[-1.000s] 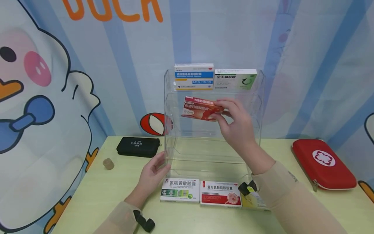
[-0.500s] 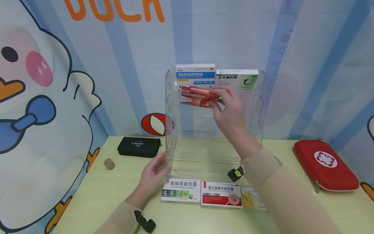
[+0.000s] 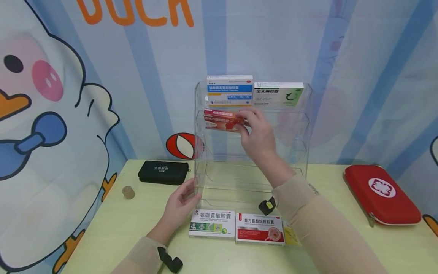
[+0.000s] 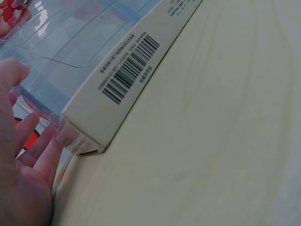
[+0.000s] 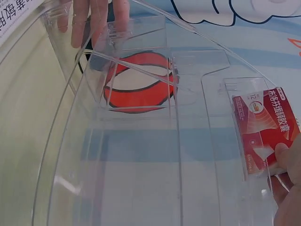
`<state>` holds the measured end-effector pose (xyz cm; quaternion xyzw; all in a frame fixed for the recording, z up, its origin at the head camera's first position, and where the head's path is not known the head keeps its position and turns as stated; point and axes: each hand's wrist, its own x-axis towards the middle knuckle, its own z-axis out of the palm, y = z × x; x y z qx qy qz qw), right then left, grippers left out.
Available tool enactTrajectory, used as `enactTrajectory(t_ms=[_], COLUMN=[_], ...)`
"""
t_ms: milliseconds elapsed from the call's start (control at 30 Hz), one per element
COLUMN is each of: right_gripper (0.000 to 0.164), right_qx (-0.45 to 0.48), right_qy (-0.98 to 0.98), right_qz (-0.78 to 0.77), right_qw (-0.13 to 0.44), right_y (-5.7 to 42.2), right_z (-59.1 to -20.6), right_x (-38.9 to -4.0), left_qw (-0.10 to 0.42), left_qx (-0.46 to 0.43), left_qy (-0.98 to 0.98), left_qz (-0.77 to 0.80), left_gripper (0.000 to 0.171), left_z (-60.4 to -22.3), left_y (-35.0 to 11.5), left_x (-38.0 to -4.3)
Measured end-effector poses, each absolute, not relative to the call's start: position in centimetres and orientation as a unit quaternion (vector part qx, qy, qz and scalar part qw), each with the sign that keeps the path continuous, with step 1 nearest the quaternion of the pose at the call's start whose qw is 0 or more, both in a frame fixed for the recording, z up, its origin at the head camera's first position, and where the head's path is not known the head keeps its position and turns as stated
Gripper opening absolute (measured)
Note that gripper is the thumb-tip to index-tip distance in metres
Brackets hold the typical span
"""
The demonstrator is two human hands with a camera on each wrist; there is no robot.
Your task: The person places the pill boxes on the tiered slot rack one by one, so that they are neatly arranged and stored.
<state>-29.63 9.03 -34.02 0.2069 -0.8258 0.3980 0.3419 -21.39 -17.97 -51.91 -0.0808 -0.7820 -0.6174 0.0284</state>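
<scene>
My right hand (image 3: 259, 139) pinches a red medicine box (image 3: 221, 121) between thumb and fingers at the left of a clear display rack's (image 3: 246, 175) second tier. In the right wrist view the red box (image 5: 263, 129) lies behind a transparent front lip, with the thumb on its face. My left hand (image 3: 179, 203) touches the rack's lower left side with fairly straight fingers, and the left wrist view shows this hand (image 4: 28, 160) beside a white box end (image 4: 122, 70) with a barcode. A blue-and-white box (image 3: 229, 91) and a green-and-white box (image 3: 278, 94) stand on the top tier.
Before the rack lie a green-and-white box (image 3: 212, 223), a red-and-white box (image 3: 260, 229) and a yellow box (image 3: 290, 235) partly hidden by the right sleeve. A black case (image 3: 163, 172) and small cork-like cylinder (image 3: 128, 192) are left; a red zip case (image 3: 382, 195) is right.
My right hand has carried the red box leftward, first up to the top tier's lower edge, then down to the second tier. My left hand stays at the rack's side.
</scene>
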Motion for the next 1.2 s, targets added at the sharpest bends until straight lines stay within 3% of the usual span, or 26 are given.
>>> enactTrajectory(t_ms=[533,900,1200], right_gripper=[0.030,0.045,0.041], right_qx=[0.201,0.197,0.224], right_qy=[-0.834,-0.827,-0.805], right_qz=[0.393,0.412,0.408], right_qw=[0.332,0.329,0.367], right_y=[8.4,9.1,11.0], right_z=[-34.6,-35.4,-36.9], right_x=[-29.7,-28.9,-27.6], left_qw=[0.030,0.027,0.025], left_qx=[-0.072,-0.073,-0.068], left_qy=[-0.784,-0.787,-0.789], left_qz=[-0.616,-0.612,-0.610], left_gripper=[0.058,0.058,0.058], left_z=[-51.9,-52.2,-52.3], left_y=[-18.0,-18.0,-18.0], left_x=[-21.3,-21.4,-21.5])
